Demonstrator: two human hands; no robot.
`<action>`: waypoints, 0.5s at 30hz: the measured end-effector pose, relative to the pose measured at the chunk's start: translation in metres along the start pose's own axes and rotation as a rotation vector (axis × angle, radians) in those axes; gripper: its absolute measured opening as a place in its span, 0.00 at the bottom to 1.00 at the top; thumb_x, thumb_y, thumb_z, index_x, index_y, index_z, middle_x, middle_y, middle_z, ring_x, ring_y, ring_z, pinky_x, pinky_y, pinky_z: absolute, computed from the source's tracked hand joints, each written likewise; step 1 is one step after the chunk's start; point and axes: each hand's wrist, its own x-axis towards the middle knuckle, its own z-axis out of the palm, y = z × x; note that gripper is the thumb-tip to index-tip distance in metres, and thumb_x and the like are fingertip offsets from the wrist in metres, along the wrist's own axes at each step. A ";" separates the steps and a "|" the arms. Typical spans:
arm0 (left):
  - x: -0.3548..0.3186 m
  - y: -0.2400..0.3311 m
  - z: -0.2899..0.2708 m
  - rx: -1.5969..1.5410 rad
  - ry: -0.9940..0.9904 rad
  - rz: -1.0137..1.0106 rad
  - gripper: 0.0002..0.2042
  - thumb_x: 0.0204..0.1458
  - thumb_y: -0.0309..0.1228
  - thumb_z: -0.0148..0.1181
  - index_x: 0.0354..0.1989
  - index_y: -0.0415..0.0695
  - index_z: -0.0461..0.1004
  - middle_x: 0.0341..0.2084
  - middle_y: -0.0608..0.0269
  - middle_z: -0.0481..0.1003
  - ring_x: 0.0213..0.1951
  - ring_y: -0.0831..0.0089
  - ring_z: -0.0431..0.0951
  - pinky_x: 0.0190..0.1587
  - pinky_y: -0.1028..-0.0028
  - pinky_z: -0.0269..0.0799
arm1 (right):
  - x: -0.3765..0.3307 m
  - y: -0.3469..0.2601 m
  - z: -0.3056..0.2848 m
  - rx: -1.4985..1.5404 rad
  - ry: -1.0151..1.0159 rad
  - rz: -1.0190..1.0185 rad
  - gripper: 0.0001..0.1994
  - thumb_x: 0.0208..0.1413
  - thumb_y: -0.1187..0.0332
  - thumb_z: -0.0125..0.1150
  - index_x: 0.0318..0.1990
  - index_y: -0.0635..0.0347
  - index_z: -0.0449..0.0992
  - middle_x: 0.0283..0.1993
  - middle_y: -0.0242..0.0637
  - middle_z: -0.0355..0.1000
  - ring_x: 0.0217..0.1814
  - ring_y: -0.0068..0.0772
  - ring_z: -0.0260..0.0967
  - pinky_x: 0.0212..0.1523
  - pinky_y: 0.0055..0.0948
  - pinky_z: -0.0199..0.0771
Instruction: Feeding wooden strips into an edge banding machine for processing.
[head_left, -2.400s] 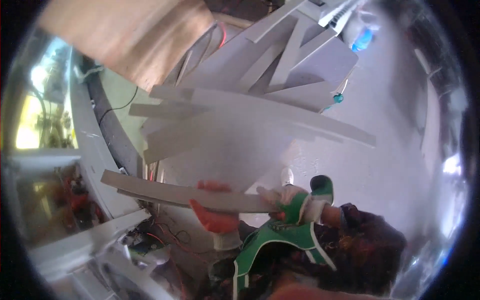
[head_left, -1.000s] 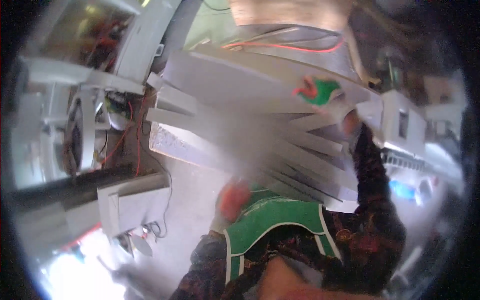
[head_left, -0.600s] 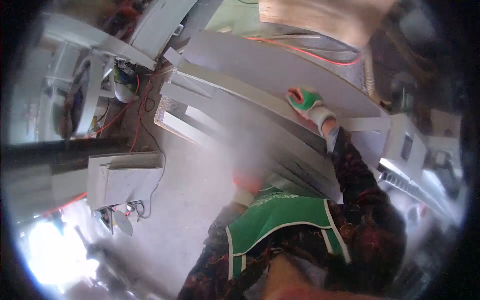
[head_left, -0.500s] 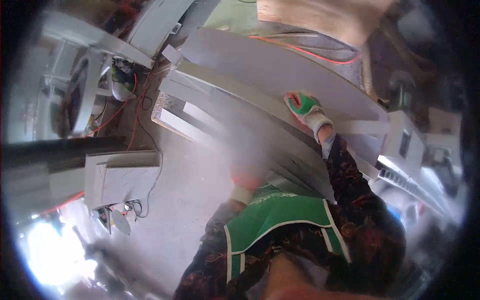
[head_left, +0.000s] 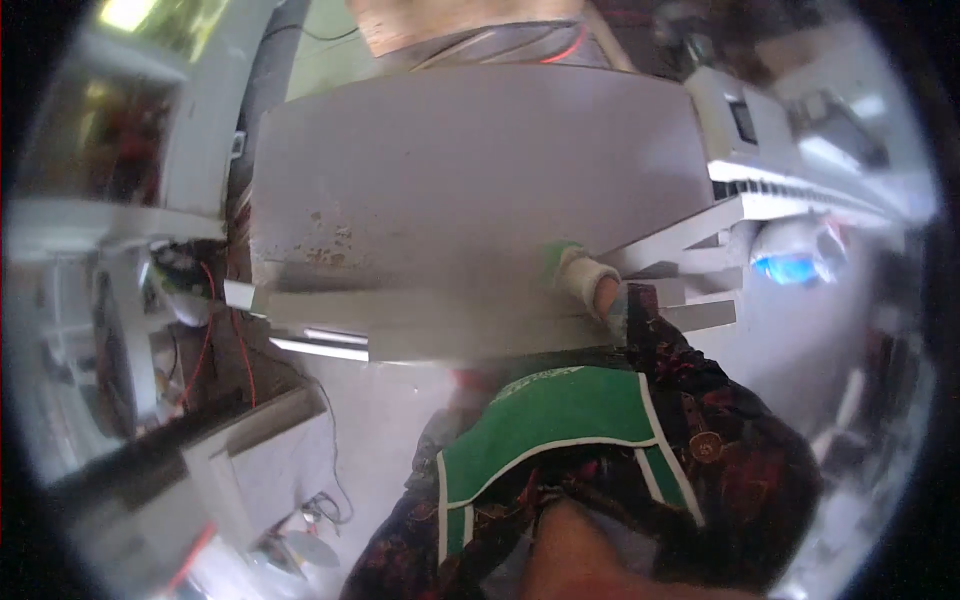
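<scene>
A large pale grey board (head_left: 480, 150) lies across the work surface ahead of me, with worn, flaked patches at its lower left. Along its near edge run several long, light-coloured strips (head_left: 320, 347). My right hand (head_left: 575, 270), in a white glove with green on it, is at the board's near edge beside the strips; its fingers are lost in a blurred patch. My left hand (head_left: 468, 380) shows only as a smeared reddish spot close to the green apron (head_left: 550, 420), below the strips. Whether either hand grips anything cannot be made out.
A pale machine frame (head_left: 745, 120) with a slotted rail stands at the right, near a plastic bag with blue in it (head_left: 790, 265). Lower left are leaning panels (head_left: 275, 455), a grey cable (head_left: 340, 480) and a round disc (head_left: 312, 550). Red cords (head_left: 240, 345) trail on the left.
My view has turned, so the board now lies nearly level. My right hand has shifted lower and left in view, to the board's near edge. The left hand is now more hidden.
</scene>
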 end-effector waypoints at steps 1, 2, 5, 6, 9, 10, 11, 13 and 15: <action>0.029 0.005 0.018 -0.005 -0.006 -0.003 0.23 0.67 0.46 0.47 0.66 0.51 0.70 0.63 0.58 0.73 0.66 0.59 0.68 0.71 0.51 0.59 | -0.017 -0.009 0.016 -0.002 -0.008 -0.019 0.26 0.66 0.40 0.46 0.47 0.50 0.82 0.46 0.50 0.79 0.48 0.60 0.76 0.50 0.50 0.75; 0.049 0.003 0.030 -0.014 -0.056 -0.021 0.23 0.67 0.46 0.46 0.66 0.51 0.70 0.63 0.58 0.73 0.66 0.59 0.68 0.71 0.51 0.59 | -0.025 -0.008 0.019 -0.005 0.005 0.002 0.26 0.66 0.40 0.46 0.47 0.50 0.82 0.47 0.49 0.79 0.49 0.60 0.76 0.50 0.50 0.75; 0.009 -0.006 0.001 0.001 -0.153 -0.093 0.23 0.67 0.46 0.46 0.67 0.51 0.70 0.63 0.58 0.73 0.66 0.59 0.68 0.71 0.51 0.59 | -0.046 -0.011 0.047 0.034 0.017 0.029 0.26 0.67 0.40 0.45 0.48 0.51 0.81 0.48 0.49 0.79 0.49 0.58 0.77 0.50 0.49 0.75; 0.022 -0.007 0.010 0.000 -0.183 -0.112 0.23 0.67 0.46 0.46 0.67 0.51 0.70 0.63 0.58 0.73 0.66 0.59 0.68 0.71 0.51 0.59 | -0.048 -0.011 0.051 0.039 0.019 0.035 0.26 0.67 0.41 0.45 0.48 0.51 0.81 0.48 0.48 0.79 0.49 0.58 0.77 0.50 0.49 0.75; 0.026 -0.008 0.024 0.010 -0.259 -0.174 0.23 0.67 0.46 0.46 0.67 0.51 0.70 0.63 0.58 0.72 0.66 0.59 0.68 0.71 0.51 0.59 | -0.081 -0.014 0.080 0.069 0.023 0.042 0.27 0.67 0.41 0.44 0.49 0.51 0.81 0.49 0.47 0.79 0.49 0.56 0.77 0.51 0.49 0.75; -0.039 -0.015 -0.033 0.019 -0.297 -0.204 0.23 0.67 0.46 0.46 0.67 0.51 0.70 0.63 0.58 0.72 0.66 0.59 0.68 0.71 0.51 0.59 | -0.089 -0.012 0.087 0.085 0.032 0.057 0.27 0.67 0.41 0.44 0.50 0.51 0.81 0.49 0.47 0.80 0.50 0.56 0.77 0.51 0.49 0.75; -0.144 -0.013 -0.141 0.028 -0.330 -0.228 0.23 0.67 0.46 0.46 0.67 0.51 0.69 0.63 0.58 0.72 0.66 0.59 0.68 0.71 0.51 0.59 | -0.097 -0.004 0.089 0.100 0.041 0.064 0.27 0.68 0.41 0.43 0.50 0.51 0.81 0.50 0.47 0.80 0.50 0.55 0.77 0.51 0.48 0.75; -0.210 -0.006 -0.204 0.043 -0.359 -0.246 0.23 0.67 0.46 0.46 0.67 0.50 0.69 0.63 0.58 0.72 0.66 0.59 0.68 0.71 0.51 0.59 | -0.125 0.003 0.136 0.247 0.184 0.038 0.28 0.68 0.40 0.41 0.49 0.52 0.81 0.48 0.43 0.80 0.48 0.52 0.78 0.50 0.47 0.75; -0.217 -0.008 -0.217 0.057 -0.419 -0.282 0.23 0.67 0.45 0.46 0.67 0.50 0.69 0.63 0.58 0.72 0.66 0.59 0.68 0.71 0.51 0.59 | -0.124 0.036 0.172 0.141 0.037 0.056 0.28 0.69 0.40 0.43 0.48 0.53 0.81 0.44 0.35 0.81 0.44 0.37 0.78 0.48 0.39 0.77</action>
